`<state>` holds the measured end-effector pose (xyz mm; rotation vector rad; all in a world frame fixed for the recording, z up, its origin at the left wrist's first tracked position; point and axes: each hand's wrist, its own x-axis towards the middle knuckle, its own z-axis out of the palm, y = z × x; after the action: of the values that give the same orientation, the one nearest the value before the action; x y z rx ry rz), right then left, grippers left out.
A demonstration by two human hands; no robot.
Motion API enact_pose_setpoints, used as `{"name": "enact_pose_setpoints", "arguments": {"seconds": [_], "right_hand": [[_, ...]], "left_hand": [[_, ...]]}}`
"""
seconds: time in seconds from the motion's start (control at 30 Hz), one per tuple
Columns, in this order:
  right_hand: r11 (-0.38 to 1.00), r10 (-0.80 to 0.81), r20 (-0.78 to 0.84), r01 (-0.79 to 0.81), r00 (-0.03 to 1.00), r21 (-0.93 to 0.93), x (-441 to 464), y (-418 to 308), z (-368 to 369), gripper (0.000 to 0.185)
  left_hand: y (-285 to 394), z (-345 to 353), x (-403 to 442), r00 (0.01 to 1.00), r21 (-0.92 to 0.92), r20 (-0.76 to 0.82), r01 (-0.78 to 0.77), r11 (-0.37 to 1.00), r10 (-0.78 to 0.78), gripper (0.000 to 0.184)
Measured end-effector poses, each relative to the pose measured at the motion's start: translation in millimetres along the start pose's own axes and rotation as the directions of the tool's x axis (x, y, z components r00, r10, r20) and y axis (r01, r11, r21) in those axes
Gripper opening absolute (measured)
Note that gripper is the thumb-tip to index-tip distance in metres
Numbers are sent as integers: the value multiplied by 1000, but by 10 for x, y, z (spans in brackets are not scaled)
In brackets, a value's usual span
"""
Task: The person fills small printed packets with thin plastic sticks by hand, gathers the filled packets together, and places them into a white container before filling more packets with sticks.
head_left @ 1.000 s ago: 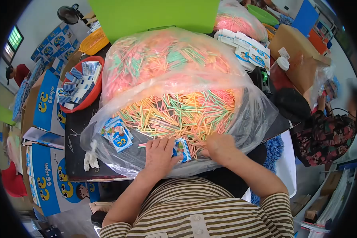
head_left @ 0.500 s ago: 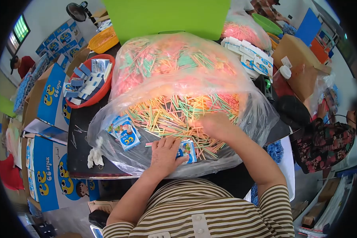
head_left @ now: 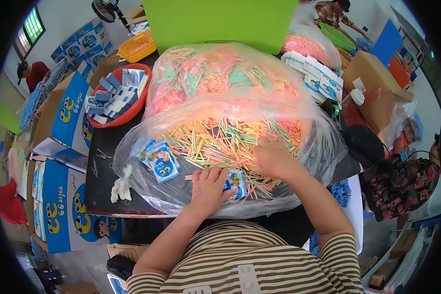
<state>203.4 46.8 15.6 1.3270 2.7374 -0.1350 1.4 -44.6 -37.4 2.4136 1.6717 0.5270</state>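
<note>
A large clear plastic bag [head_left: 220, 105] full of thin pink, yellow and green sticks [head_left: 215, 142] lies open on the dark table. My left hand [head_left: 208, 188] is closed on a small blue-and-white packet [head_left: 237, 184] at the bag's near edge, with a few stick ends showing at its left side. My right hand [head_left: 274, 156] rests among the loose sticks, fingers curled down; what they hold is hidden. Two overlapping printed packets [head_left: 164, 164] lie on the plastic left of my left hand.
A red basin [head_left: 143, 100] of packets stands at the left, a yellow basket [head_left: 136, 46] behind it. A green box [head_left: 220, 22] rises beyond the bag. White cartons [head_left: 316, 76] are stacked at the back right. Other people are at the far left, far right and back right.
My right hand has moved from beside the packet, up and away over the loose sticks. My left hand has stayed at the packet. The whole view has shifted slightly.
</note>
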Motion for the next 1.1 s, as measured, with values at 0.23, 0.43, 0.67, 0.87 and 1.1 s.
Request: {"name": "enact_pose_setpoints", "arguments": {"seconds": [0.23, 0.43, 0.67, 0.87, 1.1], "right_hand": [[999, -16, -63, 19, 998, 48, 30, 92, 236, 22], [977, 122, -188, -84, 975, 195, -93, 162, 18, 21], [115, -46, 22, -17, 999, 993, 9, 5, 42, 6], [346, 180, 130, -187, 975, 920, 25, -187, 103, 13], [693, 359, -38, -239, 933, 680, 99, -349, 16, 17]], "left_hand": [[-5, 40, 33, 1000, 35, 14, -9, 999, 8, 65], [26, -49, 183, 953, -104, -300, -82, 991, 47, 50], [285, -118, 836, 938, -939, 338, 341, 35, -75, 33], [369, 148, 849, 970, -989, 138, 146, 27, -200, 26], [140, 173, 918, 876, -909, 180, -25, -416, -447, 23]]}}
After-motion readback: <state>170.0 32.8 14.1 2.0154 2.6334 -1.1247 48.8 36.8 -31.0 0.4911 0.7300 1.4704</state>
